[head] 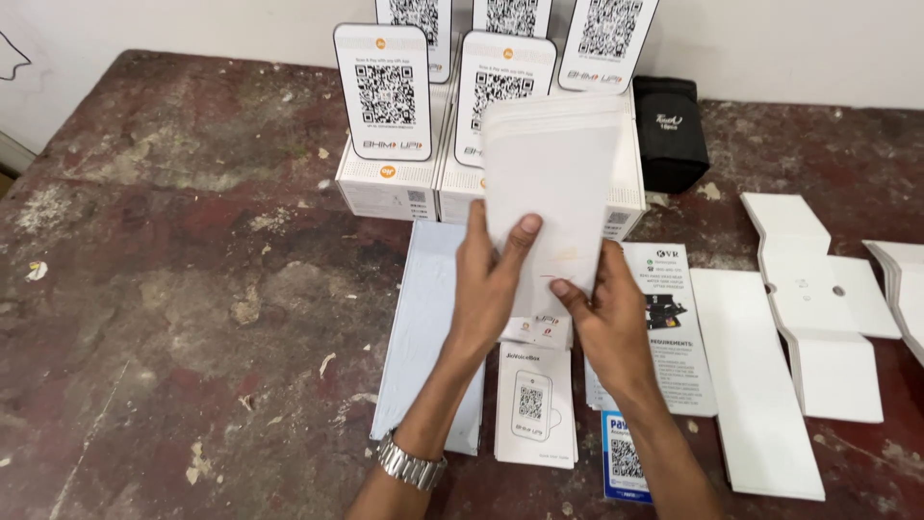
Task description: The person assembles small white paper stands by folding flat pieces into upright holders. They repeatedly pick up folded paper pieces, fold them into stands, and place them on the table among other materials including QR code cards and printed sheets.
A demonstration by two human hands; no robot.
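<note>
We hold a thin stack of white cards up over the middle of the tabletop, our left hand and right hand pinching its bottom edge; it looks light, bendy and slippery.

Bare forearms, no sleeves, silver metal-link wristwatch on left wrist

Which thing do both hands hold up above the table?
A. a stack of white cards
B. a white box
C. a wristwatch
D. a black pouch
A: the left hand and the right hand grip the lower part of a stack of white cards, while the black pouch sits untouched on the table.
</note>
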